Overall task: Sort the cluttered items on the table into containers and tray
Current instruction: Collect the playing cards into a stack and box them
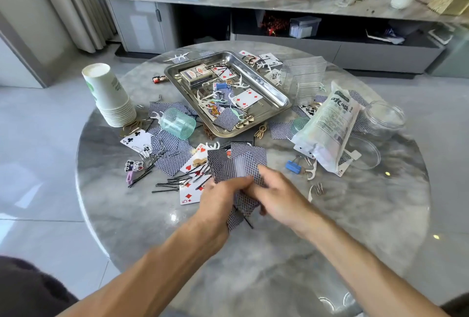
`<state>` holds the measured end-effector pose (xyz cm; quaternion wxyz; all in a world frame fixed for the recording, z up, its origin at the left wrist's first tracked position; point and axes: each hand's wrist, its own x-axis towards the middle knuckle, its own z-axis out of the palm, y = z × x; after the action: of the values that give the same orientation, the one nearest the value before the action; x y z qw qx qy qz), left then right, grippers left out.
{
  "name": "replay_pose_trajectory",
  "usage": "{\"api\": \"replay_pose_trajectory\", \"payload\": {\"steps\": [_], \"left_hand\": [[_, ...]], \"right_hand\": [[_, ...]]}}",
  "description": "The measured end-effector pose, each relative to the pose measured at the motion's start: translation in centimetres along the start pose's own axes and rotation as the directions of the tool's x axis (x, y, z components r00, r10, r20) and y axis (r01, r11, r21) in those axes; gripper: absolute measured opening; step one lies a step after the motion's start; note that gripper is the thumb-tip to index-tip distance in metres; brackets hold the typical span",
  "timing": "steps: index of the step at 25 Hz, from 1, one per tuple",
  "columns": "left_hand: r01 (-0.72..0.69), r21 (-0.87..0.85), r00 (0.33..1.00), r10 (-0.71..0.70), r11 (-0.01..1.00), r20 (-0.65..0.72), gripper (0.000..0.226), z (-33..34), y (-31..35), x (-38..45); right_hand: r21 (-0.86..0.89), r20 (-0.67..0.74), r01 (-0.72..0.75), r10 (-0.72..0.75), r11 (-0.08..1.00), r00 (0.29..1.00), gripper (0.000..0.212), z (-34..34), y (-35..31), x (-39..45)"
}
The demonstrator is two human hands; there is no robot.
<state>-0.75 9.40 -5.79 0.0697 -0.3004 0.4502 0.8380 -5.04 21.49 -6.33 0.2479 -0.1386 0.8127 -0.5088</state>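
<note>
At 6 o'clock I've got bare table [253, 278] up to the rim. Left hand [218, 196] and right hand [280, 193] both grip blurry cards [236, 167].

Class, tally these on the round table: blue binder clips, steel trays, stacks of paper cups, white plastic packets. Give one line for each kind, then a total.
Blue binder clips: 2
Steel tray: 1
Stack of paper cups: 1
White plastic packet: 1
Total: 5
</note>
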Motion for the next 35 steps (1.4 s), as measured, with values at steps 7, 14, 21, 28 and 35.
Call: {"api": "replay_pose_trajectory", "payload": {"steps": [7, 14, 21, 28, 35], "left_hand": [[-0.044, -0.054, 0.993, 0.037, 0.998, -0.116, 0.03, -2.5, 2.3, 0.6], [0.05, -0.016, 0.994, -0.051, 0.999, -0.092, 0.025, -3.9, 2.9, 0.5], [-0.12, 0.07, 0.989, 0.113, 0.99, 0.097, 0.035, -4.5, 3.5, -0.6], [-0.155, -0.024, 0.952, 0.143, 0.988, -0.271, 0.042, -8.6, 5.6, -1.0], [-0.29, -0.064, 0.859, 0.23, 0.955, -0.458, 0.026, -11.9, 8.8, -0.7]], "right_hand": [[-0.798, -0.14, 0.073, -0.302, 0.598, 0.943, 0.034, -1.3, 0.9, 5.9], [-0.942, -0.076, 0.077, -0.429, 0.328, 0.9, 0.007, -1.7, 0.4, 8.4], [-0.749, -0.363, 0.262, -0.708, 0.609, 0.606, 0.009, 4.8, -4.9, 2.0], [-0.401, 0.067, 0.488, -0.506, 0.775, 0.86, 0.022, 9.3, -7.4, 3.6], [-0.758, 0.145, 0.258, -0.23, 0.599, 0.962, 0.031, 13.3, -6.1, 13.3]]}}
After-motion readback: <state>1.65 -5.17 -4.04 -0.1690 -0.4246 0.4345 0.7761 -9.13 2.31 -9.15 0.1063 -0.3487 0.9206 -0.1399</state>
